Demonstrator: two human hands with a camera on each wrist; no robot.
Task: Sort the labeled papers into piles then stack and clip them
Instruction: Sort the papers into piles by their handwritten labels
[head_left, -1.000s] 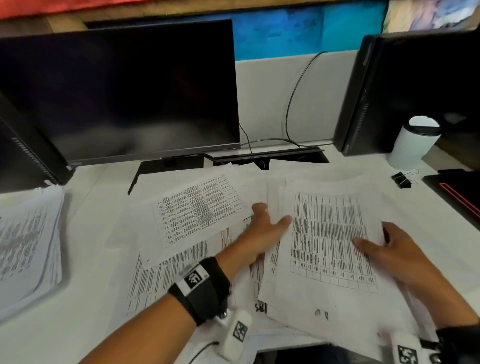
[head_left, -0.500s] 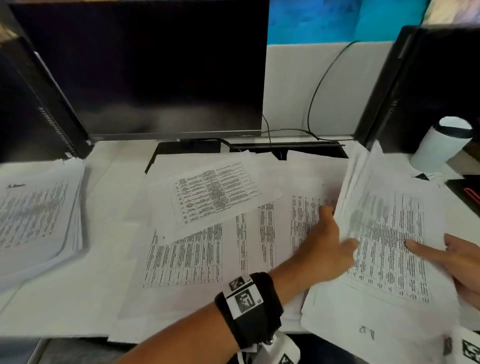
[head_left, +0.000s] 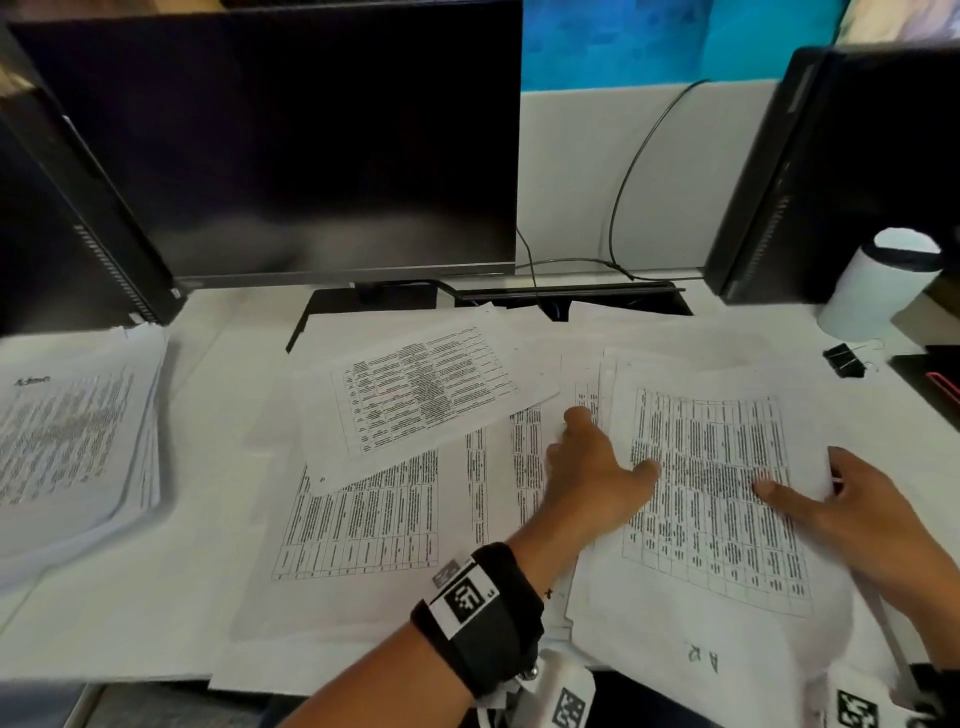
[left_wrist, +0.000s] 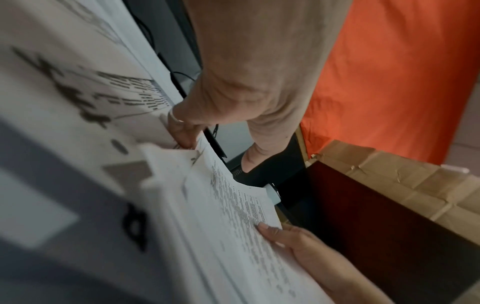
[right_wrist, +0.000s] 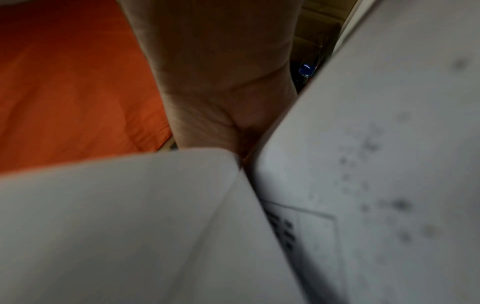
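A stack of printed table sheets (head_left: 717, 493) with a handwritten label near its front edge lies at the right of the white desk (head_left: 130, 623). My left hand (head_left: 597, 478) grips its left edge, thumb on top; the left wrist view shows the fingers (left_wrist: 184, 131) tucked under the sheets. On the right edge, my right hand (head_left: 841, 509) holds the same stack with the thumb pressed on the print, and that thumb (left_wrist: 272, 230) shows in the left wrist view too. The right wrist view has only my palm (right_wrist: 221, 82) and blurred paper (right_wrist: 376, 164).
A tilted sheet (head_left: 426, 389) lies over a larger sheet (head_left: 363, 519) mid-desk. Another paper pile (head_left: 67, 441) sits far left. A black binder clip (head_left: 844, 358) and a white cup (head_left: 878, 291) stand back right. Monitors (head_left: 291, 140) line the back.
Half a second ago the stack was raised and fanned up on its left side; now both hands have brought it down flat on the desk's right part.
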